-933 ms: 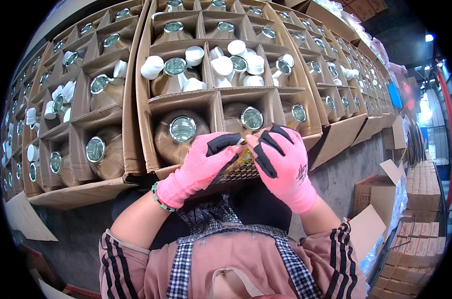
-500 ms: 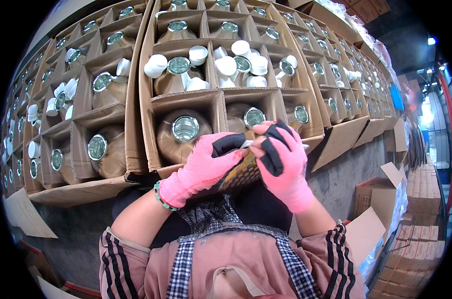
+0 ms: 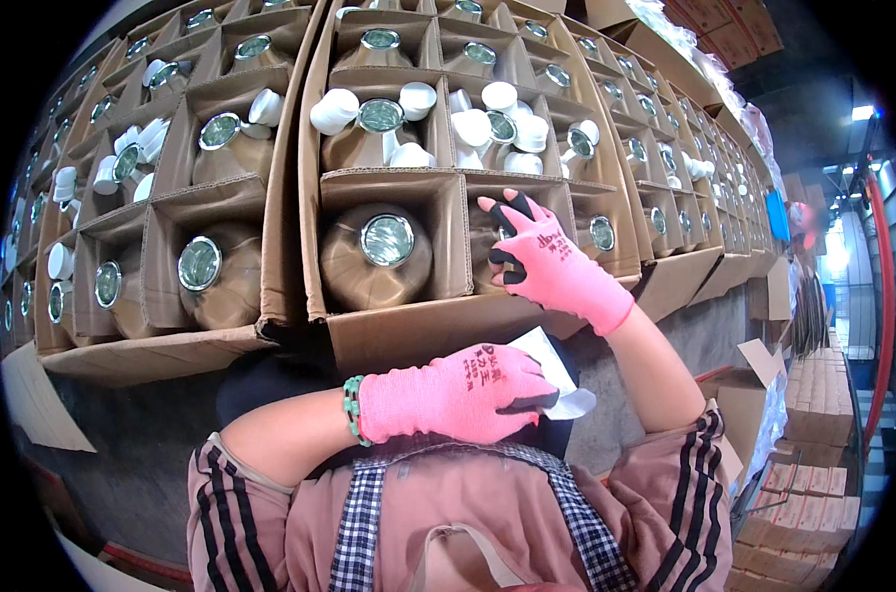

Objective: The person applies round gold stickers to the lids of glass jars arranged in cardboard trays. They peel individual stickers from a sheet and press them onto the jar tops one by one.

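Note:
My right hand [image 3: 547, 252], in a pink glove with black finger pads, reaches over a front compartment of the cardboard box. Its fingers are spread around the mouth of a bronze-coloured glass flask [image 3: 483, 268], which they mostly cover; whether they touch it I cannot tell. My left hand [image 3: 458, 395], in a matching glove, is closed on a white sheet [image 3: 552, 365] in front of my body. The sheet's lower end curls. In the compartment to the left stands another round flask [image 3: 369, 281] with a shiny silvery mouth.
Cardboard dividers [image 3: 389, 180] separate the flasks. White caps [image 3: 471, 126] lie around several necks in the second row. A second box [image 3: 152, 345] adjoins on the left, and more boxes run off to the right. An open carton [image 3: 744, 390] stands on the floor at right.
My hands were together, with something small and white at the fingertips. They have parted: the right moved up to the flask, the left lower with the white sheet.

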Tool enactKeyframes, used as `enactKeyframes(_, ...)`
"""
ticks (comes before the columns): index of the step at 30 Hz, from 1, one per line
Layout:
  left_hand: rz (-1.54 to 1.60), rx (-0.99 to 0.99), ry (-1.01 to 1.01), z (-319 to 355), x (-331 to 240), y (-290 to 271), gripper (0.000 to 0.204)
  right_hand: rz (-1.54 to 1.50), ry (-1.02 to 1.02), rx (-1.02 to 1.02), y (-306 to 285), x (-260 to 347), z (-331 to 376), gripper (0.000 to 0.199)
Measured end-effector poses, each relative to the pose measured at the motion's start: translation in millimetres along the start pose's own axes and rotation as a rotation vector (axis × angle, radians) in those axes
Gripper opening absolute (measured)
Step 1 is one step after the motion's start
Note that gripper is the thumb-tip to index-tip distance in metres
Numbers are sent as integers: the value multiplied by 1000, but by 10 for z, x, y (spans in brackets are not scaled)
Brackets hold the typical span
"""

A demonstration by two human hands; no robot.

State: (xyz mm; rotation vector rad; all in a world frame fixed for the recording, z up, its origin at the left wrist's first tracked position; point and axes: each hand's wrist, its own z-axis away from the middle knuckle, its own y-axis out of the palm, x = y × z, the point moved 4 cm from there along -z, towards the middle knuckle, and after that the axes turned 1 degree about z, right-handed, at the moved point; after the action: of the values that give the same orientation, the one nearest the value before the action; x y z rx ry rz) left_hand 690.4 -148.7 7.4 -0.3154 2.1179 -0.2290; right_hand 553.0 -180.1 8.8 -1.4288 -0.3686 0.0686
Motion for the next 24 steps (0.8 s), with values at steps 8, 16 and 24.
enactKeyframes(8, 43, -113, -16, 7, -47, -205, 23, 356, -117, 82, 70, 22, -150, 19)
enactKeyframes(16, 44, -384, -179, 47, 54, -365, 18, 208, 84, -203, -184, -5, -22, 35)
enactKeyframes(24, 703, -803, -608, 197, 326, -602, 22, -642, 450, -551, -731, 183, 999, 48)
